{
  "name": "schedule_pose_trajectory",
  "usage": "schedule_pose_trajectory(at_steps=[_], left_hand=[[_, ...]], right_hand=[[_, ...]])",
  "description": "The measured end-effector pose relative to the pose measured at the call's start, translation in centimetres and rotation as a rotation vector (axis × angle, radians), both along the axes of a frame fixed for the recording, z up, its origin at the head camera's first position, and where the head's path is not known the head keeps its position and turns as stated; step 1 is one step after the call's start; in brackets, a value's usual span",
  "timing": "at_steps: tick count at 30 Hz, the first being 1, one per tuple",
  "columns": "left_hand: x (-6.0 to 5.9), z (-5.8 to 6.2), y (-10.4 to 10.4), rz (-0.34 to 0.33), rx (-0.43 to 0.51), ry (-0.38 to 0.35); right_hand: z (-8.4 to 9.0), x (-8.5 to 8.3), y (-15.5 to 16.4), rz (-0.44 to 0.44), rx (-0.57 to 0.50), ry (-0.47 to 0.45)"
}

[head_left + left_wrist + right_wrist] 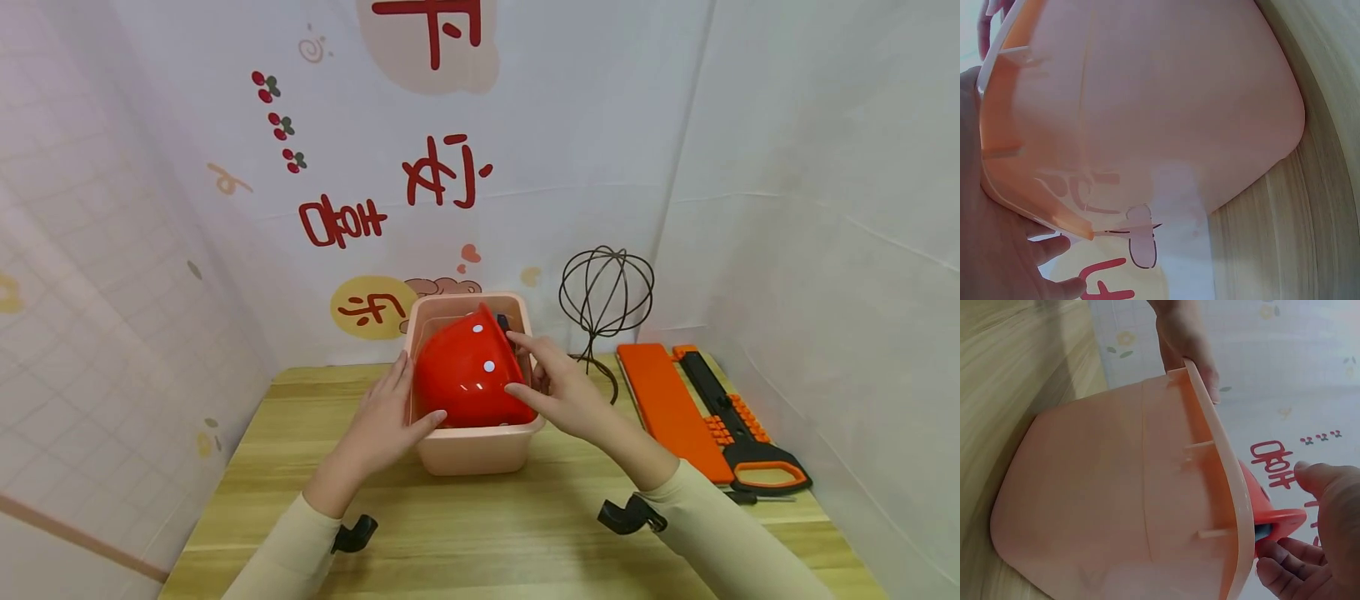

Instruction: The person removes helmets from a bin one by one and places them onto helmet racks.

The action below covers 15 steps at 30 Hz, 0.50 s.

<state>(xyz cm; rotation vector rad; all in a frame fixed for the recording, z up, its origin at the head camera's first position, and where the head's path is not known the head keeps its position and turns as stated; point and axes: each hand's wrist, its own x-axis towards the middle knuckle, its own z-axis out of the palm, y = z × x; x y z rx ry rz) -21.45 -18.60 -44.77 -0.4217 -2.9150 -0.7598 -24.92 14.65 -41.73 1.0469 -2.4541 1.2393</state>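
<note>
The tabletop (480,533) carries a pink tub (474,450) near the middle of its far edge, with a red dotted bowl (468,375) upturned and tilted inside it. An orange-handled saw (738,425) lies along the right edge, a wire ball stand (606,293) behind it. The left hand (382,421) presses straight fingers against the tub's left rim and the bowl; the right hand (558,392) pinches the bowl's rim, fingers curled. The bowl seems mid-handling at the tub; the next move needs a firm two-sided hold.
</note>
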Motion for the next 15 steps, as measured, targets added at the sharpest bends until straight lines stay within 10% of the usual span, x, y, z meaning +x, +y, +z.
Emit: schedule_pose_trajectory(at_steps=[15], left_hand=[[-0.1, -0.1, -0.2, 0.009, -0.03, -0.008]], right_hand=[[0.3, -0.5, -1.3, 0.007, 0.046, -0.101]])
